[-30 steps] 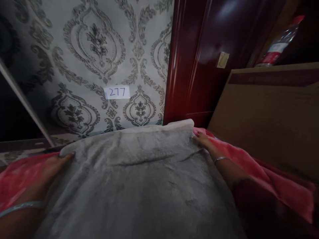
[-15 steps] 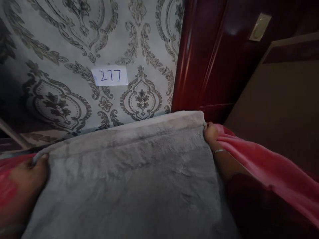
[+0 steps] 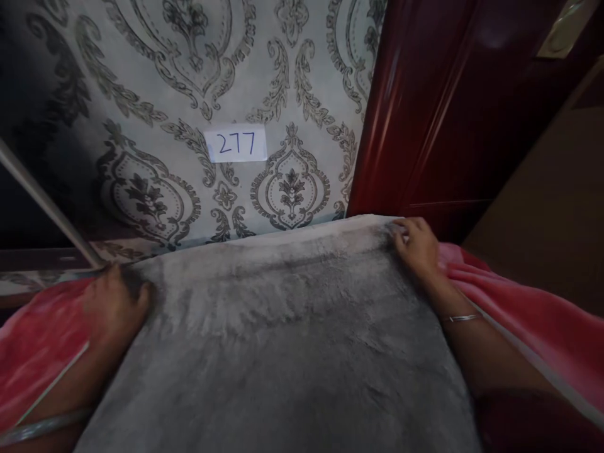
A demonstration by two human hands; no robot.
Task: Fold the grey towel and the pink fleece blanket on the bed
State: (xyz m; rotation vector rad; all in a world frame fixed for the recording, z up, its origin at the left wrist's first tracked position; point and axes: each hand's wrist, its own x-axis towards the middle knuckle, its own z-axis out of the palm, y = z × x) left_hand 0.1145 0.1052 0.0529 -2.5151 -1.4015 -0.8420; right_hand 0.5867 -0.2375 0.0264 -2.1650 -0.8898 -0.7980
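A grey plush blanket [image 3: 292,340] lies spread in front of me, its paler far edge running close to the wall. At its far left corner is my left hand [image 3: 116,305], somewhat blurred, thumb on the grey side and fingers over the outer edge, closed around the corner. My right hand [image 3: 418,248] pinches the far right corner between a bent thumb and the forefinger, the other fingers curled. Red-pink fabric [image 3: 528,314] shows beyond my right arm, and more red fabric [image 3: 42,327] lies under and beside my left hand. What the blanket lies on is hidden.
Patterned wallpaper [image 3: 198,94] rises behind the blanket, with a white label [image 3: 237,143] reading 277. To the right stands a dark red wooden panel [image 3: 425,126] with a pale plate [image 3: 566,31]. A thin pole [image 3: 51,204] slants down at the left.
My left hand has moved right and a little up. The right hand has shifted slightly right, and its grip looks looser. The view has turned left, so the wall appears further right.
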